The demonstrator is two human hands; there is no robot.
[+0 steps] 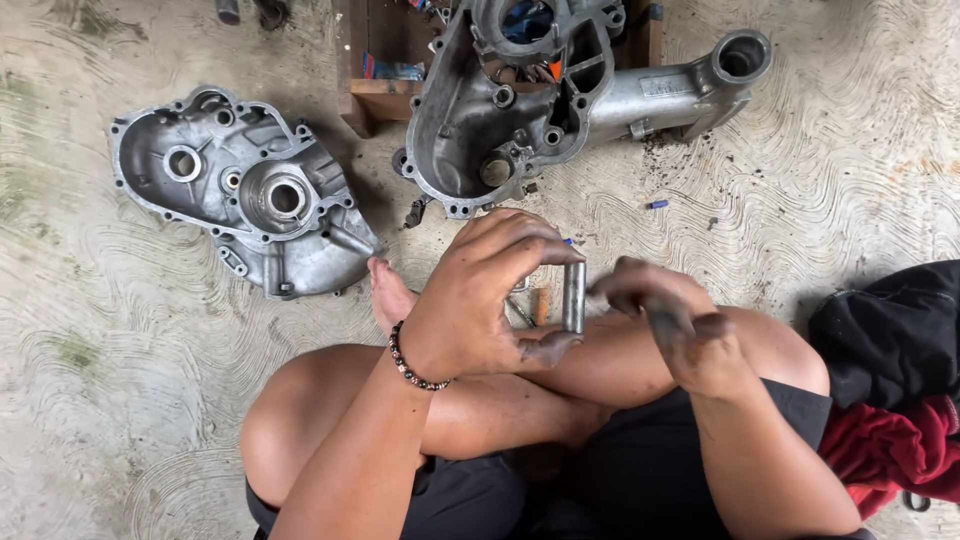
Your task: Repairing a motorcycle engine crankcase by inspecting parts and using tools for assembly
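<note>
My left hand (480,295) pinches a short grey metal cylinder (573,297) upright, index finger on its top end and thumb under its bottom end. A beaded bracelet circles that wrist. My right hand (665,315), smeared with dark grease, hovers just right of the cylinder with its fingertips close to it; it holds nothing that I can see. Both hands are above my crossed bare legs. On the floor ahead lie two aluminium engine case halves: a cover (240,185) to the left and a larger case with a long arm (560,90) in the middle.
I sit on a swirl-patterned concrete floor (850,190). A wooden box (385,60) with small parts stands behind the larger case. Small bolts and a blue bit (656,204) lie scattered near it. Black and red cloth (895,390) is heaped at the right edge.
</note>
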